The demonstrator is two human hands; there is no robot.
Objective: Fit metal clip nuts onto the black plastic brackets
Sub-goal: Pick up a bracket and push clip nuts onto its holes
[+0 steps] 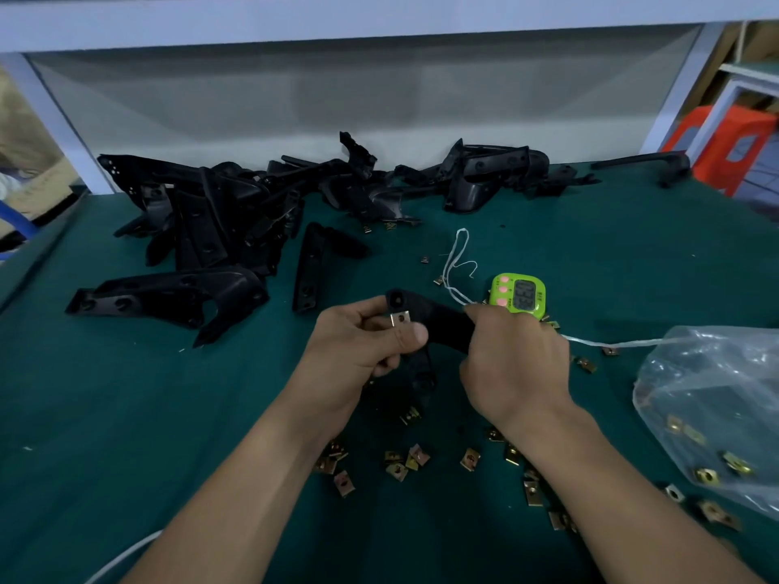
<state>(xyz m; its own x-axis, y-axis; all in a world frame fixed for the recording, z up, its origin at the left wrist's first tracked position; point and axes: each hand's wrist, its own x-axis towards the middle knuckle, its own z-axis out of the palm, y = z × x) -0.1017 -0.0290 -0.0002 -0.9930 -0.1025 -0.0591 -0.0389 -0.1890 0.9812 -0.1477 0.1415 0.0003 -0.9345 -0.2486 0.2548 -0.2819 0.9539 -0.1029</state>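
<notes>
- The black plastic bracket [440, 319] is held up above the green mat [126, 415], spanning the gap between the two hands, with one leg hanging down between them.
- A silvery metal clip nut [400, 318] sits on the bracket's left end, just above the left thumb [418, 334].
- The left hand [358, 351] has its fingers curled round that left end, and the thumb presses against the bracket just beside the clip nut.
- The right hand [516, 360] is closed round the bracket's right end; its fingertips are hidden behind the hand.
- Loose brass-coloured clip nuts [415, 457] lie scattered on the mat beneath the forearms, and more sit inside a clear plastic bag [716, 394] at the right.
- A green digital timer [520, 295] stands just beyond the right hand, with a white string [457, 263] beside it.
- A pile of black brackets [219, 221] lies along the far edge of the mat.
</notes>
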